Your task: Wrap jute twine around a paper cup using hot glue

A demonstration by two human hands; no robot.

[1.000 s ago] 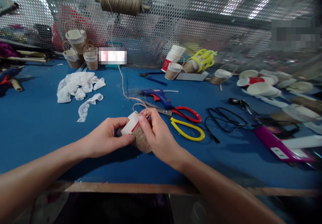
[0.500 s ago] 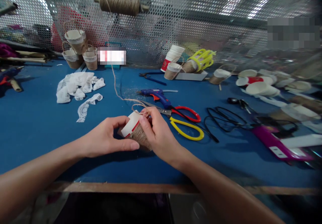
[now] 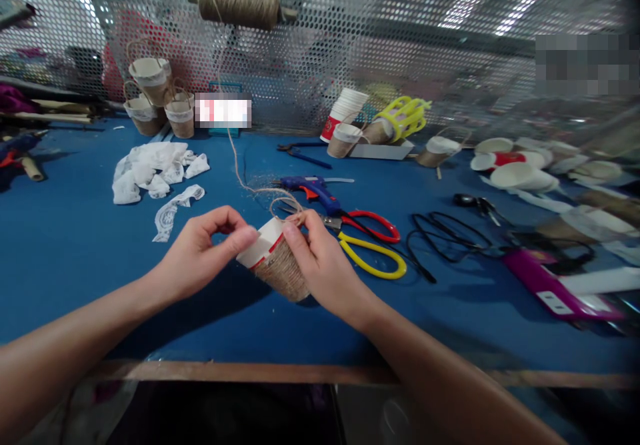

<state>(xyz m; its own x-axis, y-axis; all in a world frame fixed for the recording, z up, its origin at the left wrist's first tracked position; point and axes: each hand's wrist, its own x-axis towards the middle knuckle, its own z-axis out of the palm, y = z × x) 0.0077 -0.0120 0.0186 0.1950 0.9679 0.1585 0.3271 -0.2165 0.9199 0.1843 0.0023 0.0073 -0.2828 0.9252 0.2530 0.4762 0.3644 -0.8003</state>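
A paper cup wrapped in brown twine (image 3: 283, 272) tilts above the table, its white upper band and a red line bare. My right hand (image 3: 317, 252) grips its right side, fingers and thumb pinching at the rim where a loop of twine (image 3: 277, 206) stands up. From there the loose twine runs back toward the spool. My left hand (image 3: 207, 248) is at the cup's left rim, thumb and forefinger apart with nothing visible between them; whether the thumb touches the rim I cannot tell. Behind the right hand lie scissors (image 3: 373, 268) with red and yellow handles.
A blue glue gun (image 3: 313, 188) and pliers (image 3: 305, 155) lie beyond the cup. White lace (image 3: 150, 168) is heaped at left, near finished twine-covered cups (image 3: 180, 118). The twine spool (image 3: 239, 5) hangs on the mesh. Right are a black cable (image 3: 445, 232) and purple power strip (image 3: 555, 282).
My left hand has let go of the cup's side and shifted up toward its rim, exposing more of the twine wrapping. The right hand keeps its hold at the rim.
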